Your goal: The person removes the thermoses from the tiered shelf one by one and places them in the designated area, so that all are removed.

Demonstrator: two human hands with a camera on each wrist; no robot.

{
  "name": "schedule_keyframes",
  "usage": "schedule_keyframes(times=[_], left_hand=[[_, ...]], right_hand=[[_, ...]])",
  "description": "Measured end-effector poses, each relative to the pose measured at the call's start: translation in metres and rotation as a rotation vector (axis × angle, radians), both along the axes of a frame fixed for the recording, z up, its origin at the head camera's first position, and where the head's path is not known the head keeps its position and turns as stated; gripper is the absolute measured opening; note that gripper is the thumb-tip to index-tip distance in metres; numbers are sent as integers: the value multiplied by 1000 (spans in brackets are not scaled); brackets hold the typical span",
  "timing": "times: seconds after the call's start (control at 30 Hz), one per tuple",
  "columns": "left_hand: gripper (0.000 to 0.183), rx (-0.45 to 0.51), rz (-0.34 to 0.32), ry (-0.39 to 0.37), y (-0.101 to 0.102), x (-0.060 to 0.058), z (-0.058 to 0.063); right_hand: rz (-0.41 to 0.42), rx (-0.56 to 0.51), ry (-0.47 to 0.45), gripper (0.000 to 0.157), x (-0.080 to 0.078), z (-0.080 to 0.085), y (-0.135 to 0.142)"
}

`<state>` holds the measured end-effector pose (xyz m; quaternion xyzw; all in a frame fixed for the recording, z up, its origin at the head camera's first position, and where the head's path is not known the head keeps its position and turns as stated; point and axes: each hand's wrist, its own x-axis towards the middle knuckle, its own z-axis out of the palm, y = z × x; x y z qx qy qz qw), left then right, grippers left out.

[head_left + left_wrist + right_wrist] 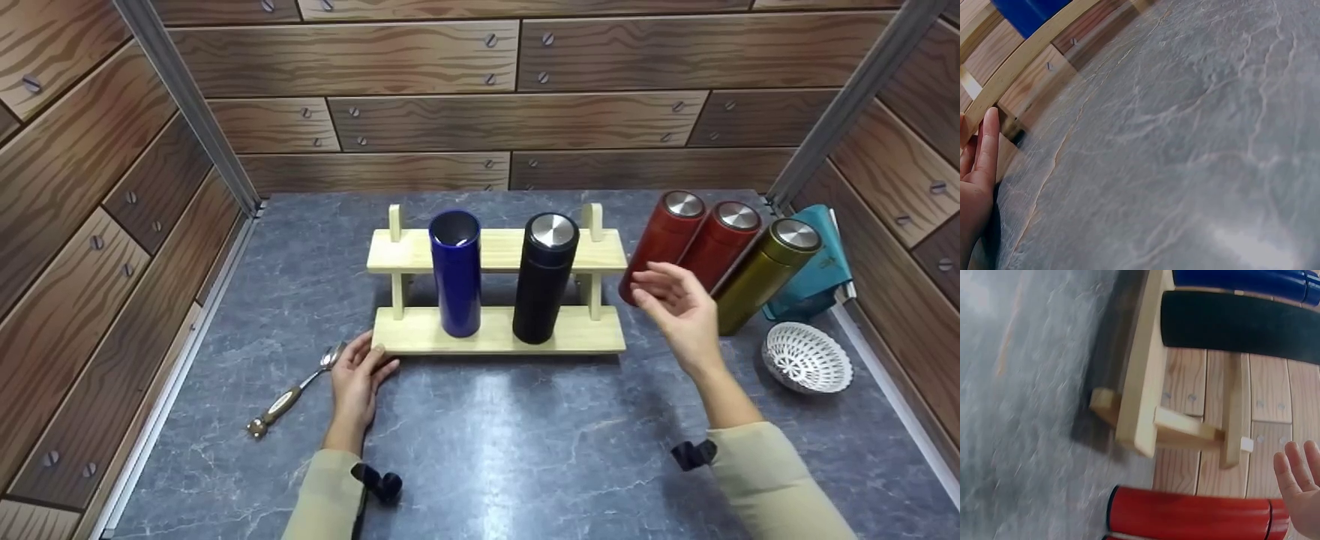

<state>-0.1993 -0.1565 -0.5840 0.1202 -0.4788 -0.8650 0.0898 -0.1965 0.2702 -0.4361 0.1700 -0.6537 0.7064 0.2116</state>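
A pale two-tier wooden rack [496, 330] bears a blue thermos flask [459, 289] and a black thermos flask [538, 300], both upright on its lower shelf. My left hand [355, 382] holds the front left corner of that shelf between thumb and fingers; the left wrist view shows a finger [988, 138] along the shelf edge. On the right, my right hand [686, 322] hovers with loosely bent fingers and nothing in them. It overlaps two red thermos flasks [667, 229] in the head view. Beside these stands an olive-gold thermos flask [766, 274].
A white woven basket [808, 360] sits at the right, in front of a teal bag-like item [806, 274]. To the left lies a metal spoon-like utensil with a brown handle [283, 403]. Wood-patterned walls [420, 60] enclose the grey marbled table [480, 442] at the back and sides.
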Motion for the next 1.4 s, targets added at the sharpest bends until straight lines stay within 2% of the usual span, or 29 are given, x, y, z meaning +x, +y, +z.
schedule_keyframes(times=[0.27, 0.53, 0.8, 0.97, 1.1, 1.27, 1.4], left_hand=[[42, 6, 8, -4, 1, 0, 0], [41, -7, 8, 4, -1, -1, 2], [43, 6, 3, 5, -1, 1, 1], [44, 16, -1, 0, -1, 2, 0], [46, 22, -5, -1, 0, 1, 0], [46, 17, 0, -10, 0, 1, 1], [45, 11, 7, -25, 0, 0, 1]], right_hand=[[36, 48, 4, 45, -7, 10, -30], [54, 83, -32, 55, -14, 19, -55], [57, 105, -59, 61, -28, 24, -73], [80, 139, -105, 70, -34, 29, -81], [92, 151, -131, 76, -32, 37, -88], [100, 154, -122, 80, -25, 50, -99], [65, 149, -115, 79, -22, 54, -105]])
